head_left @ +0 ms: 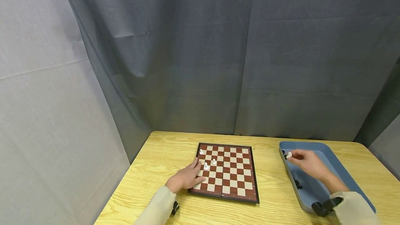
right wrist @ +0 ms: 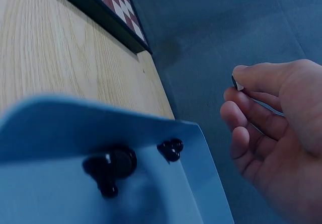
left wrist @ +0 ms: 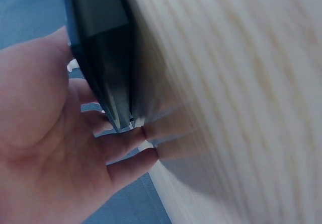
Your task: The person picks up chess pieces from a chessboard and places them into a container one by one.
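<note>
left hand (head_left: 186,178) lies flat on the near-left corner of the chessboard (head_left: 231,183), fingers straight and loosely spread, gripping nothing, just resting on the squares and the dark frame; the left wrist view shows those fingers (left wrist: 126,156) stretched out past the board's black edge (left wrist: 103,58), with the wooden table (left wrist: 241,108) blurred alongside. three white pieces stand on the board's left side: one (head_left: 206,166) just beside the fingertips, another (head_left: 214,161) close to its right, a third (head_left: 201,151) up near the far-left corner. over on the right, the right hand (head_left: 307,165) hovers above the blue tray (head_left: 343,169), thumb and forefinger closed in a pinch on a small white piece (head_left: 289,155), lifted over the tray's far-left corner. the right wrist view shows only a sliver of the piece (right wrist: 237,85) between the fingertips, the other fingers (right wrist: 246,121) loosely curled beneath. black pieces (right wrist: 110,166) lie in the tray against its far wall, more (right wrist: 171,150) tucked in the corner, and one (head_left: 298,184) sits by the tray's left wall near the wrist.
</note>
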A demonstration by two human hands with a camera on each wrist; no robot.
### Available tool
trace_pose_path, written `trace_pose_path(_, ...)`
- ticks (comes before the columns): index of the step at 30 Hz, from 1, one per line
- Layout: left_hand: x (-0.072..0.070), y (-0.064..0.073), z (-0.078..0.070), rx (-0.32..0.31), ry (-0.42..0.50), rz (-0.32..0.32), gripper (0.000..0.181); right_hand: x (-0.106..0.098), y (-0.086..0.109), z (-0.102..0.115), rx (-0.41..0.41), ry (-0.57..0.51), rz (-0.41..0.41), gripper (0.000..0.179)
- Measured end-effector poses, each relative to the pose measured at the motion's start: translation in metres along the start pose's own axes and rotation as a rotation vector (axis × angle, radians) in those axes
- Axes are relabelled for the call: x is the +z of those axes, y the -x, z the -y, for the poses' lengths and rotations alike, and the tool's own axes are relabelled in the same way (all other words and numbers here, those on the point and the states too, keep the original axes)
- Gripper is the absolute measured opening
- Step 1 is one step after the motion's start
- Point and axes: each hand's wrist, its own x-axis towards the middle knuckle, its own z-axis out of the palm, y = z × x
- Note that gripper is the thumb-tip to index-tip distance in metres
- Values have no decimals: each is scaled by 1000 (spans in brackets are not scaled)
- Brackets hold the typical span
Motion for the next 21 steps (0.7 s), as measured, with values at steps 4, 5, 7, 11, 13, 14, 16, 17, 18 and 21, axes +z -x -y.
trace_pose_path(4,1,0,0,2,3,-2,72,-5,2,-6,14,25,8,33)
trace_pose_path(5,1,0,0,2,2,-3,72,-6,2,-8,19,26,10,33)
trace_pose_path(7,2,0,1,3,1,-4,72,-8,3,-13,19,36,8,33)
trace_pose_path(11,3,-1,2,4,1,-2,72,-10,4,-21,14,42,6,29)
trace_pose_path(13,4,-2,3,4,3,2,72,-12,5,-25,20,44,18,30)
trace_pose_path(14,4,-2,3,4,6,3,72,-14,5,-27,24,43,25,31)
trace_pose_path(16,3,-2,3,4,7,5,72,-16,5,-30,42,53,37,34)
trace_pose_path(17,3,-2,3,5,6,5,72,-18,5,-31,53,57,45,36)
trace_pose_path(18,2,-2,2,5,2,5,72,-19,5,-32,61,64,51,38)
trace_pose_path(21,2,-2,2,6,-1,4,72,-23,6,-33,87,81,60,42)
